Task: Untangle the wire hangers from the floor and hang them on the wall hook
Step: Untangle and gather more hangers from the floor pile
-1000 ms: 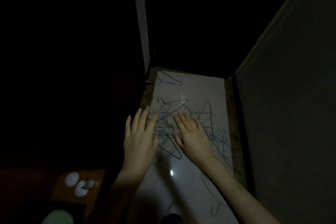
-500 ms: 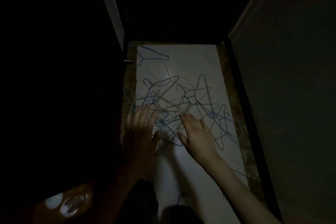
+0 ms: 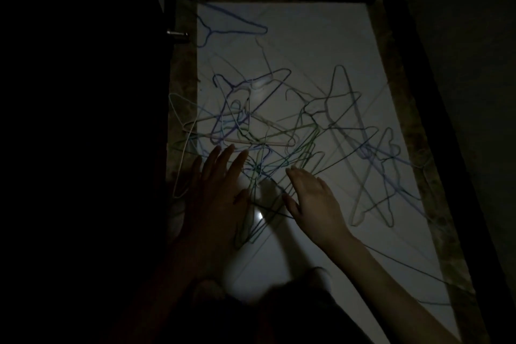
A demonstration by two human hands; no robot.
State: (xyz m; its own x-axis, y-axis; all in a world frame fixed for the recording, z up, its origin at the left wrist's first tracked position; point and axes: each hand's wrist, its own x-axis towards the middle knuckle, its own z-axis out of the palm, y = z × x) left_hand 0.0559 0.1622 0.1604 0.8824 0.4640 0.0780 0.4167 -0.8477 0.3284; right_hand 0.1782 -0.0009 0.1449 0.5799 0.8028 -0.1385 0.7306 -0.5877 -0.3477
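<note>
Dim, narrow domestic passage, probably a home hallway or closet entry. Glossy pale floor tile with a mottled stone border runs toward 12 o'clock; a dark door with a metal stop at 10 o'clock; a plain wall at 2 o'clock; tangled wire hangers at centre.

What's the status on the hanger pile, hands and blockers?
Left hand and right hand open, fingers spread over the pile, gripping nothing. Wire hangers tangled on white floor; one blue hanger lies apart, far end. Wall hook not in view; very dim.
</note>
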